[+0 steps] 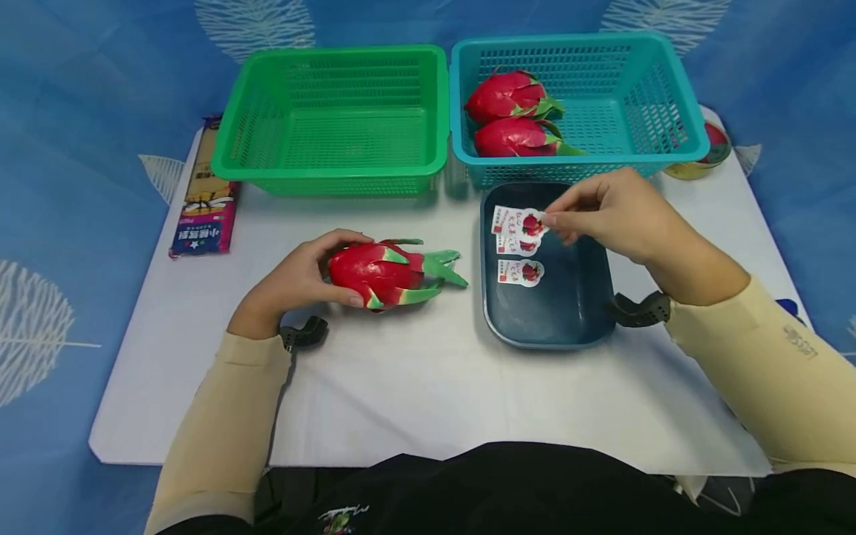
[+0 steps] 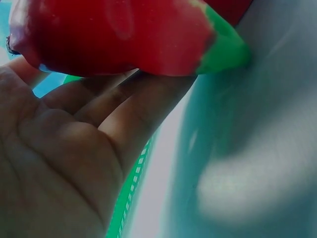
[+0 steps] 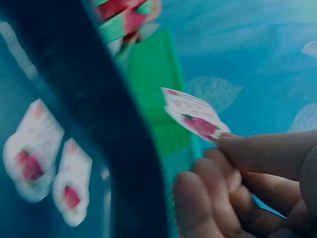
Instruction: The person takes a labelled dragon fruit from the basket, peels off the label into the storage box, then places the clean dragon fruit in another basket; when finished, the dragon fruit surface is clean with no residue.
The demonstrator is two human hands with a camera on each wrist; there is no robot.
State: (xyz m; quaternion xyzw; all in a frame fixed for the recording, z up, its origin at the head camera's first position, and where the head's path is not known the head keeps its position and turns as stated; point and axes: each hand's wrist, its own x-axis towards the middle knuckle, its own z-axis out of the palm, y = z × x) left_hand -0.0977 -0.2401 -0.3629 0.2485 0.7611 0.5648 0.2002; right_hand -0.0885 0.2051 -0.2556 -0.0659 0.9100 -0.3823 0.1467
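Observation:
A red dragon fruit (image 1: pixel 374 273) with green leaf tips lies on the white table, its leafy end toward the right. My left hand (image 1: pixel 310 273) grips its rounded end, thumb in front and fingers behind; the left wrist view shows the fruit (image 2: pixel 114 37) against the fingers. Between thumb and index finger, my right hand (image 1: pixel 611 215) pinches a small white sticker (image 1: pixel 528 221) printed with a dragon fruit. It is held above a dark blue tray (image 1: pixel 548 319). More such stickers lie in the tray, among them a sticker (image 1: pixel 520 273) below the held one.
At the back left stands a green basket (image 1: pixel 328 182); beside it, a turquoise basket (image 1: pixel 588 159) holds two dragon fruits (image 1: pixel 511 96). A colourful packet (image 1: pixel 203 197) lies at the table's left edge. Behind the tray's right side is a round tin (image 1: pixel 692 169), partly hidden.

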